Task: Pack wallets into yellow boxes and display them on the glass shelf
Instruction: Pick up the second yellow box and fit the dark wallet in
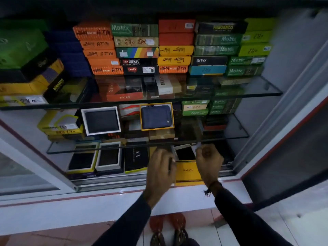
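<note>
A yellow box (188,170) lies on the cabinet floor between my hands, under the lower glass shelf (106,148). Behind it an open white-rimmed box with a dark wallet (185,153) stands tilted. My left hand (160,167) hovers palm down left of the yellow box, fingers curled at the white box's left edge; whether it grips anything I cannot tell. My right hand (208,159) is closed in a fist just right of the white box. On the lower shelf a blue wallet in a yellow-rimmed box (156,116) is displayed beside a black wallet in a white box (101,120).
The upper glass shelf (230,94) carries stacked orange, green, yellow and black boxes. More open wallet boxes (95,158) sit bottom left. A sliding glass door frame (37,157) angles in at left, another frame (284,121) at right. My sandalled feet (168,231) stand below.
</note>
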A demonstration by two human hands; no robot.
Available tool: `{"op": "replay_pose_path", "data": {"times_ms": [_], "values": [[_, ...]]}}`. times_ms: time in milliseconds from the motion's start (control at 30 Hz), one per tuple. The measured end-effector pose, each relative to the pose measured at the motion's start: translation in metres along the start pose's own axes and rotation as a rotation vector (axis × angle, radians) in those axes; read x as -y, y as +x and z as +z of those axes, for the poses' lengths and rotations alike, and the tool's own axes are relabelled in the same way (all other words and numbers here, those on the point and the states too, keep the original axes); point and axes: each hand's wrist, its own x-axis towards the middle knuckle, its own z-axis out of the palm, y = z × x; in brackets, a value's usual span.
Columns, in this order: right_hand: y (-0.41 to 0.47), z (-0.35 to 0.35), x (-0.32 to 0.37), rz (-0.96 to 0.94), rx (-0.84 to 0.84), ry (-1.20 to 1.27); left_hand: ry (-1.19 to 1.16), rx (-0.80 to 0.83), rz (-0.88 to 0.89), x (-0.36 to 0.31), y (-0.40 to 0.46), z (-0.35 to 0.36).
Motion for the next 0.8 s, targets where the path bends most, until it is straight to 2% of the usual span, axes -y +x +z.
{"op": "replay_pose_path", "data": {"times_ms": [67,133,167,233,333,467,667,733,800], "values": [[-0.015,-0.013,-0.028,0.114,0.099,-0.088,0.025,0.364,0.094,-0.011,-0.021,0.025],[-0.020,-0.021,-0.049,0.315,0.279,-0.229,0.132,0.668,0.071,-0.017,-0.027,0.050],[-0.020,-0.025,-0.054,0.436,0.369,-0.232,0.185,0.766,0.041,-0.018,-0.027,0.062],[-0.019,-0.030,-0.058,0.643,0.489,-0.078,0.267,0.875,0.011,-0.019,-0.021,0.081],[-0.013,-0.035,-0.056,0.780,0.562,0.049,0.309,0.897,-0.008,-0.018,-0.006,0.098],[-0.010,-0.028,-0.051,0.758,0.618,0.046,0.201,0.896,-0.103,-0.016,0.011,0.094],[-0.012,-0.012,-0.059,0.619,0.603,-0.177,-0.261,0.799,-0.357,0.011,0.019,0.032],[-0.015,-0.013,-0.060,0.546,0.523,-0.271,-0.434,0.782,-0.413,0.035,0.012,0.005],[-0.018,-0.012,-0.060,0.529,0.474,-0.207,-0.520,0.791,-0.519,0.063,0.002,-0.024]]}}
